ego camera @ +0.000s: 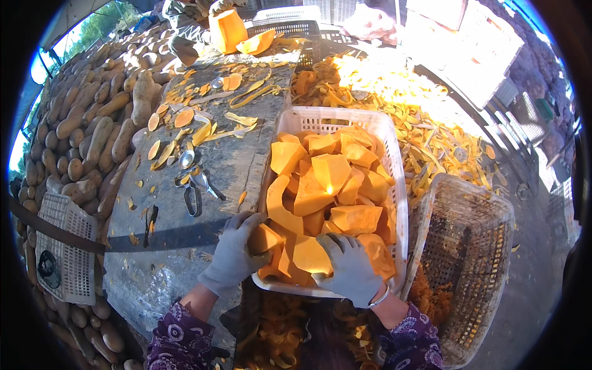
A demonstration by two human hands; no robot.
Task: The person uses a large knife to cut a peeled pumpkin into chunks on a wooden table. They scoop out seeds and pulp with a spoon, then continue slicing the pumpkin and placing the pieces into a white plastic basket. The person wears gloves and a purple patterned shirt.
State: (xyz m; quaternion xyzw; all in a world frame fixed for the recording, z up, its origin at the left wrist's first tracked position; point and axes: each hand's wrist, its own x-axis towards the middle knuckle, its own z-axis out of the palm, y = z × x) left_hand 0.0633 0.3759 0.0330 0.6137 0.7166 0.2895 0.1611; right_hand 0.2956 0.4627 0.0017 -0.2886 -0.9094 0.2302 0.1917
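Observation:
A white plastic crate [400, 185] before me is heaped with peeled orange squash chunks [330, 173]. At its near left corner my left hand [231, 256], in a pale work glove, grips a squash chunk [266, 239] between thumb and fingers. My gloved right hand [351, 268] is inside the near edge, its thumb and fingers around the right end of another chunk [311, 255]. On the worktable [171, 277] to the left lie a metal spoon [187, 159] and a peeler [192, 199], among peel strips and cut slices [184, 118].
Unpeeled squash [99, 138] are piled left, around a white crate [69, 245]. A dirty crate [467, 259] leans at right, and peelings [425, 143] cover the floor behind. Across the table, a person's gloved hand [221, 6] touches a large peeled squash [226, 31].

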